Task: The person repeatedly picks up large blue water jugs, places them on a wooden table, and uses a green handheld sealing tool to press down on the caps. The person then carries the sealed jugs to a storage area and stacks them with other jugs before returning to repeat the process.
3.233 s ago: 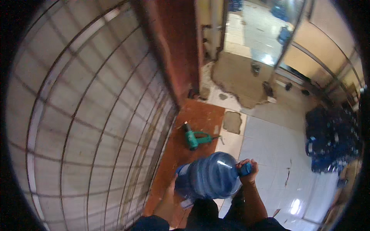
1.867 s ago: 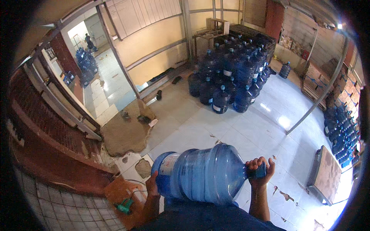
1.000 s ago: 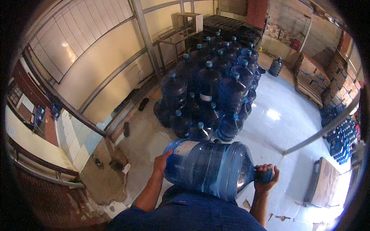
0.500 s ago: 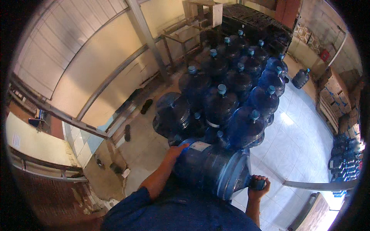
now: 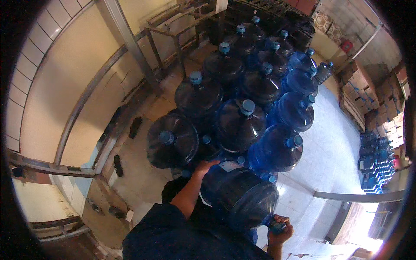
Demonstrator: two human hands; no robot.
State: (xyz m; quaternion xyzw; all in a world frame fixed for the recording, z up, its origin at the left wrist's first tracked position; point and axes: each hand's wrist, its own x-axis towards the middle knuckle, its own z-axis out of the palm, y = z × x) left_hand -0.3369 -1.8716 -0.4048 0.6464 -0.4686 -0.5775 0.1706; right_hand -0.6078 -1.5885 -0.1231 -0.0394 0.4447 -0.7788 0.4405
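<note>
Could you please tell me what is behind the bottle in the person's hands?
Behind the held bottle stand capped blue bottles in tiers; it partly covers the nearest lower ones, whose bases are hidden.

1. We see the strongest light at the lower right, where an opening (image 5: 373, 224) burns out to white.
2. The pale floor tiles (image 5: 327, 125) catch a bluish sheen.
3. We find dim light over the held water jug (image 5: 240, 197) and the stacked jugs (image 5: 239, 125) beyond it, whose far rows sink into shadow.
4. The fisheye bends a metal rail (image 5: 82, 97) into an arc, inside black corners.
</note>
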